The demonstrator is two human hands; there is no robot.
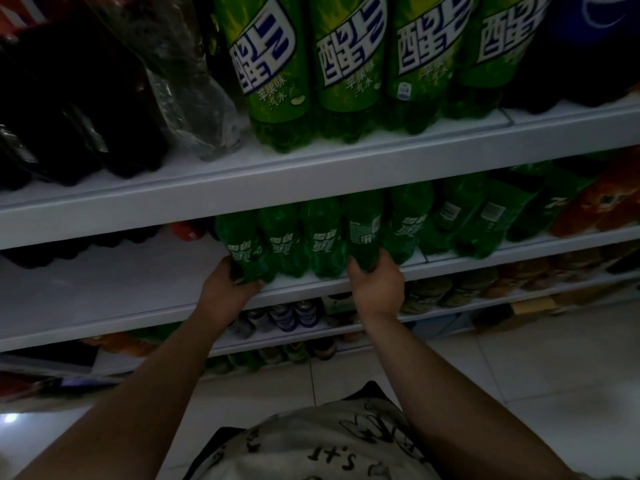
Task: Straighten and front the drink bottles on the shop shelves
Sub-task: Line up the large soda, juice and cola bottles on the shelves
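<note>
Dim shop, white middle shelf. The left hand curls round the end green bottle and the right hand round the 4th bottle, both gripping low at the base, probably to slide them forward and turn the labels out.

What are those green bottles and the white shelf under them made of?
The green bottles look like tinted plastic, glossy and see-through: light glints on them and their bases are lumpy. The white shelf looks like painted metal, smooth with a thin folded front edge, though the dim light leaves that open.
</note>
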